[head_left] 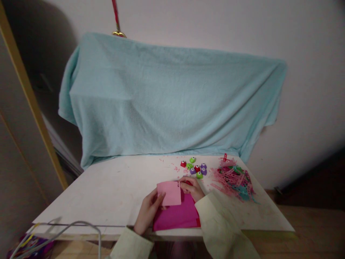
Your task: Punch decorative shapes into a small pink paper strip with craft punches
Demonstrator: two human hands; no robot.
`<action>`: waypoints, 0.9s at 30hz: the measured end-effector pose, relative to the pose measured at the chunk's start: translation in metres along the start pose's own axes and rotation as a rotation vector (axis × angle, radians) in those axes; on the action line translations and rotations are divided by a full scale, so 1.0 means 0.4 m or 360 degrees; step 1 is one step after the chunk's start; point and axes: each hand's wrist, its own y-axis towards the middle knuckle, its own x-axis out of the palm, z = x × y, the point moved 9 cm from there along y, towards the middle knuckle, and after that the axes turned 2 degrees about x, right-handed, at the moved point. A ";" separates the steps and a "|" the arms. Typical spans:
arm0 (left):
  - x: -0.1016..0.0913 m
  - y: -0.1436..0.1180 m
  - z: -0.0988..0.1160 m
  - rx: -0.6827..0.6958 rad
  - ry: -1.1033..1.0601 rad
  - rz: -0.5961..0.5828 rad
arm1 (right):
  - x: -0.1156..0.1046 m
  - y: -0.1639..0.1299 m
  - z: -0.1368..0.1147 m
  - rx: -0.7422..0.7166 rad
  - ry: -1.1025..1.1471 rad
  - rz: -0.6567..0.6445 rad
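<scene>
Two pale sleeves, the left (133, 244) and the right (221, 223), come in nearest, at the bottom edge. The left hand (147, 210) pinches a pink sheet (169, 194) by its left edge, thumb on top. The right hand (193, 187) has its fingers curled around a red piece (189, 182) at the sheet's upper right corner, where small dark marks show. The sheet is raised over magenta paper (175, 217) at six o'clock from it, near the front edge of a white table (113, 194).

Taking the sheet as the dial's centre, eyed blocks (192, 171) in red, green and purple cluster at one o'clock among pink bits (176, 168). A tangle of strips (234, 180) lies toward three. A blue cloth (172, 104) drapes across twelve o'clock before a pale wall (210, 25); a gold ornament (119, 34) hangs on a red cord (115, 14) at eleven. A yellow post (32, 97) leans at ten, a grey cable (81, 223) loops at eight, and wooden floor (309, 219) shows past three.

The fingers hide most of the red piece, so its shape is unclear. The cloth covers whatever props it up, the ornament's lower part is hidden, and the dark right margin is hard to read.
</scene>
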 end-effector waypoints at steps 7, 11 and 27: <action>-0.005 -0.001 -0.012 -0.0012 0.0021 0.0020 | 0.011 -0.003 -0.015 0.0001 0.0035 -0.0070; -0.002 -0.001 -0.009 -0.0010 0.0012 -0.0001 | 0.010 -0.002 -0.008 0.0015 0.0005 -0.0066; 0.000 -0.004 0.006 -0.0037 0.0016 0.0043 | 0.008 -0.006 -0.012 0.0016 -0.0038 -0.0037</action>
